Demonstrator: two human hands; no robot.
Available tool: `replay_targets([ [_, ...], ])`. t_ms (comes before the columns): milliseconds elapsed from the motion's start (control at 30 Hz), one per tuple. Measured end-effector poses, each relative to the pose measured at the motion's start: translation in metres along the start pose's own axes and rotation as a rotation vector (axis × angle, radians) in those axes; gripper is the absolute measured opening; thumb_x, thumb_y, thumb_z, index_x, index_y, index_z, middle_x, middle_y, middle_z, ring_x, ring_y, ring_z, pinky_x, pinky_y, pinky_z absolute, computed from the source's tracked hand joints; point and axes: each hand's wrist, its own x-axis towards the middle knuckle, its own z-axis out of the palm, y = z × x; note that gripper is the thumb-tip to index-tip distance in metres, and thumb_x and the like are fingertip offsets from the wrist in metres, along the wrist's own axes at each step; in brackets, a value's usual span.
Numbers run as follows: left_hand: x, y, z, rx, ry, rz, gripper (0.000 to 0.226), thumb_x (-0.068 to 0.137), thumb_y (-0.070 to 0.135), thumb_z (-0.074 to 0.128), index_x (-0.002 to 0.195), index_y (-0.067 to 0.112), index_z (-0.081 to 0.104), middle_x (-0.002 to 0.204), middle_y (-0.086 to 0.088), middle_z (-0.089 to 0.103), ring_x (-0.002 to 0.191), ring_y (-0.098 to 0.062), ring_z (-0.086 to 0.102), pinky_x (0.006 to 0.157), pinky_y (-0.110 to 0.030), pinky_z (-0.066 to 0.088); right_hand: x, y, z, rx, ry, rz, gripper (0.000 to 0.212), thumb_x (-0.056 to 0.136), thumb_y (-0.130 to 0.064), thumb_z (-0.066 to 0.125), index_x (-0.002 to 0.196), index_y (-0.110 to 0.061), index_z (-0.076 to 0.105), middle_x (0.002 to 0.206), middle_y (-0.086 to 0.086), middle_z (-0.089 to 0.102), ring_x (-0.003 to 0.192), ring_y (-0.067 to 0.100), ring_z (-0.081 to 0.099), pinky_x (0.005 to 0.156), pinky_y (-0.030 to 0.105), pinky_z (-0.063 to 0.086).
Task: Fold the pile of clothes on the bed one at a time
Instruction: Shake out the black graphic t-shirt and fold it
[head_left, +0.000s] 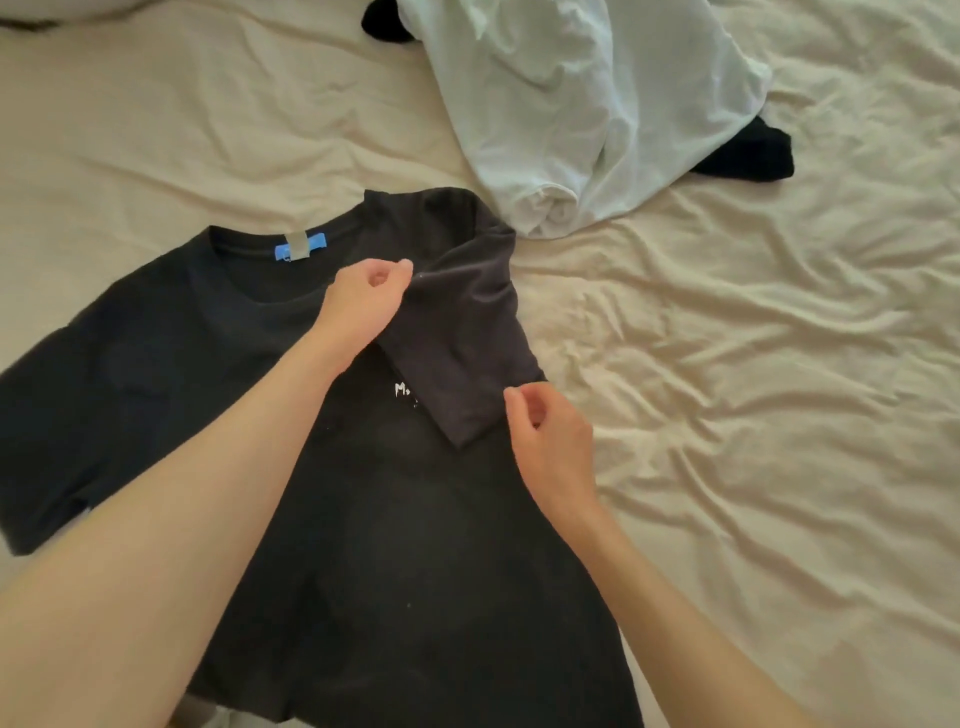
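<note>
black t-shirt (363, 519) spread face-up on the bed (779, 415), its right sleeve (467, 338) folded inward over the chest. left hand (366, 301) pinches the sleeve's upper edge, right hand (545, 436) its lower hem, a two-point grip to lay the fold flat. unfolded white garment (571, 104) waits beyond.

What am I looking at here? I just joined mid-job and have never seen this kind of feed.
One picture, from a camera worn on a person's head, looking down at their two bare hands; there is no robot. A black T-shirt lies spread on the cream bedsheet. Its right sleeve is folded in over the chest. The left hand pinches the sleeve's upper edge; the right hand is at its lower corner. Behind lies a crumpled white garment over dark clothes.
</note>
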Motion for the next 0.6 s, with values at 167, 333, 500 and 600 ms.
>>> replay_targets([
  [167,0.018,0.024,0.021,0.25,-0.021,0.232,0.027,0.091,0.05,0.049,0.109,0.032,0.057,0.109,0.008,0.06,0.112,-0.018,0.053,0.104,-0.043,0.035,0.028,-0.003,-0.01,0.773,-0.066,0.721,0.037,0.094,-0.039,0.055,0.108,-0.005,0.061,0.099,0.008,0.066,0.088,0.017,0.065,0.078,0.028,0.053],
  [333,0.036,0.047,0.046,0.029,-0.151,0.224,0.03,0.085,0.049,0.061,0.102,0.025,0.065,0.091,0.019,0.059,0.095,-0.002,0.053,0.078,-0.019,0.038,0.034,-0.013,-0.003,1.021,-0.154,0.839,0.04,0.093,-0.037,0.057,0.122,-0.01,0.057,0.111,0.005,0.065,0.093,0.016,0.062,0.074,0.028,0.049],
  [500,0.052,0.053,0.05,-0.084,-0.163,0.274,0.023,0.087,0.027,0.065,0.108,0.017,0.07,0.089,0.014,0.067,0.09,0.001,0.062,0.083,-0.014,0.048,0.038,-0.013,0.004,1.123,-0.055,0.89,0.017,0.091,-0.023,0.062,0.106,-0.014,0.065,0.102,0.002,0.07,0.089,0.014,0.065,0.064,0.026,0.049],
  [600,0.057,0.052,0.05,-0.285,-0.141,0.232,0.017,0.09,0.023,0.062,0.104,0.019,0.069,0.092,0.011,0.067,0.094,-0.003,0.062,0.084,-0.015,0.049,0.035,-0.008,0.005,1.238,0.006,0.835,0.007,0.092,-0.016,0.061,0.095,-0.013,0.067,0.096,0.002,0.072,0.089,0.014,0.067,0.067,0.025,0.052],
])
